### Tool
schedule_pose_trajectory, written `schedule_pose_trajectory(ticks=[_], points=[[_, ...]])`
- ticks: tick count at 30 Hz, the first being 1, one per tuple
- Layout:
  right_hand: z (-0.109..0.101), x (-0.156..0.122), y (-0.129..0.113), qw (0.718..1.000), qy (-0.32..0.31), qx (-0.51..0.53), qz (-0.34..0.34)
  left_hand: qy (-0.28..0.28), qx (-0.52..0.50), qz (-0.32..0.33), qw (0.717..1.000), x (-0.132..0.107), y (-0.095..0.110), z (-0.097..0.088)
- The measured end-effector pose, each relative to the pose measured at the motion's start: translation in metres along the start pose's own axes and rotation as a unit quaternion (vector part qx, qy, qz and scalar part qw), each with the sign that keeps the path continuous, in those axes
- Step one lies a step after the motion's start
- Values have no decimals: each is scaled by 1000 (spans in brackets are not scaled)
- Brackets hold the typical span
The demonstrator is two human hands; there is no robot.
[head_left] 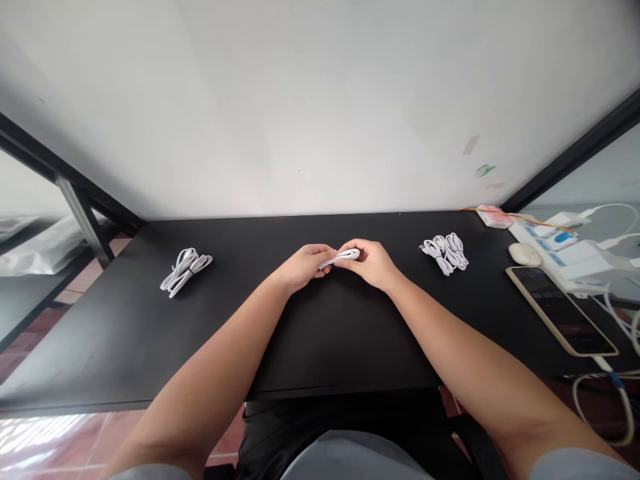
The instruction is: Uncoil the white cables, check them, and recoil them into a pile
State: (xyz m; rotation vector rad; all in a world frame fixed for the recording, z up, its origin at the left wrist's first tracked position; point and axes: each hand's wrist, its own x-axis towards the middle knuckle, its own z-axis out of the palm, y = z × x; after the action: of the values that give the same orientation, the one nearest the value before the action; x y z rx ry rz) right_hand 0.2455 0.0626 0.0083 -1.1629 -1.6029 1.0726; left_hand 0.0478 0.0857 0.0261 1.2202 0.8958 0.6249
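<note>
A coiled white cable (349, 254) is held between my two hands above the middle of the black table. My left hand (311, 265) pinches its left end, fingers closed. My right hand (367, 262) grips the looped right end between thumb and fingers. Off to the left lies a bundled white cable (185, 271) with a dark tie around its middle. On the right side are more bundled white cables (445, 253), lying close together, also with dark ties.
The black table (320, 353) meets a white wall (300, 120) behind. Along the right edge sit a phone (563, 310) with a cable plugged in, a white rounded case (525, 254), a power strip with chargers (575, 253) and a pink box (494, 217). Black metal posts (90, 220) frame the sides.
</note>
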Motion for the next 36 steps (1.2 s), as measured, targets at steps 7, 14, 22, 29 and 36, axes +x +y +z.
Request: schedule_pose_trajectory(ticks=[7,14,22,29,36], points=[[-5,3,4,1000,28,-6,-1,57,114,98,987,-5,0,9],[-3,1,-1,999,31,-43,-13,120,178,127,968,-7,2,15],[-3,-7,-14,991,34,-116,-62,113,235,140,955,-8,4,11],[-2,-5,-9,995,40,-70,-58,75,195,145,967,-8,6,8],[-4,-3,-9,992,67,-78,-72,76,132,130,980,-6,3,9]])
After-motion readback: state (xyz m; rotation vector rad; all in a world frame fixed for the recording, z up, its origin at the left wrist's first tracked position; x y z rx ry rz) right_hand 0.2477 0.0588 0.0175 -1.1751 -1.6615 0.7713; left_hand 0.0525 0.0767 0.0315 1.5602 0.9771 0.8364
